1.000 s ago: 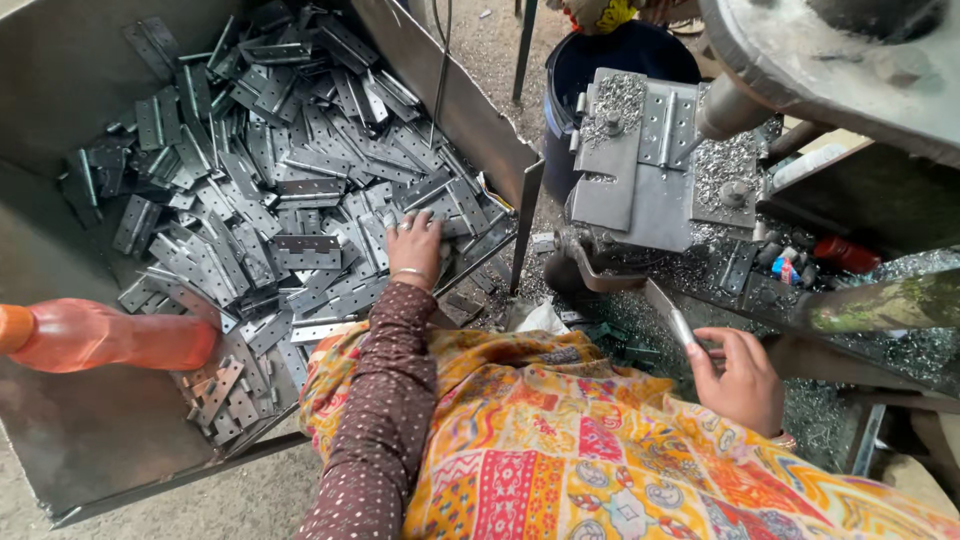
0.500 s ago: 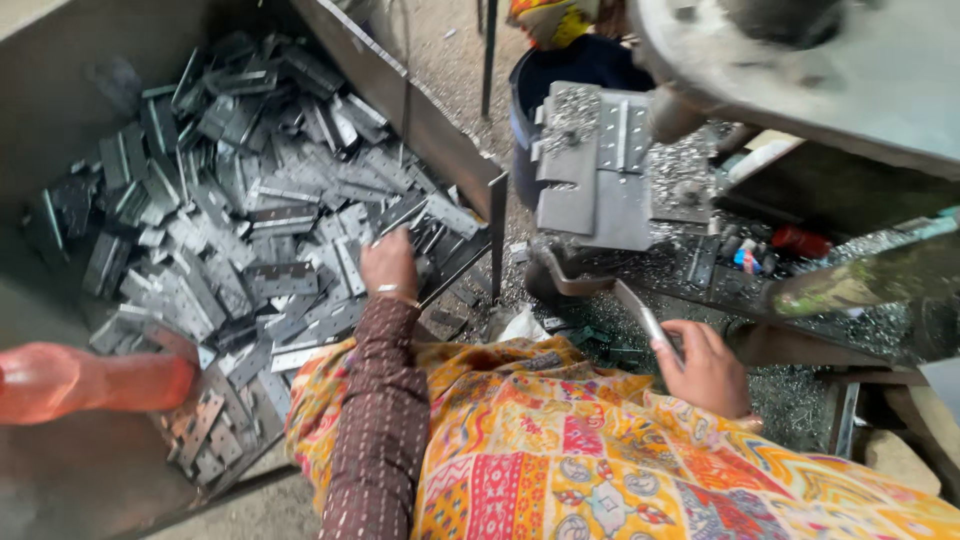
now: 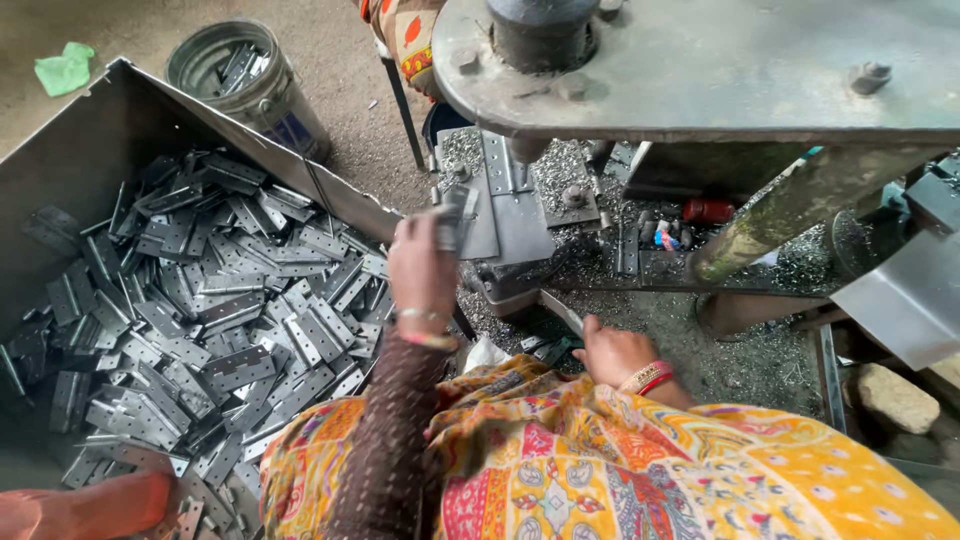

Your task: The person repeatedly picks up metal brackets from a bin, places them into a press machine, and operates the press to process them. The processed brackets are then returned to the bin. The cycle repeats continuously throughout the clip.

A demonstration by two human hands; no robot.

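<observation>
My left hand is raised above the edge of a big metal bin, closed on a small grey metal hinge plate carried toward the press bed. The bin holds several similar grey hinge plates in a loose heap. My right hand rests low by the press base, fingers curled around a thin metal strip. A brown patterned sleeve covers my left arm, and bangles sit on both wrists.
A heavy press machine with a round top plate looms at the upper right, metal chips scattered on its bed. A grey bucket with plates stands behind the bin. An orange bottle lies bottom left. A stone sits at right.
My left hand has lifted out of the bin with a hinge plate and moved right toward the press. The view has swung right and up; my right hand has stayed near the press base.
</observation>
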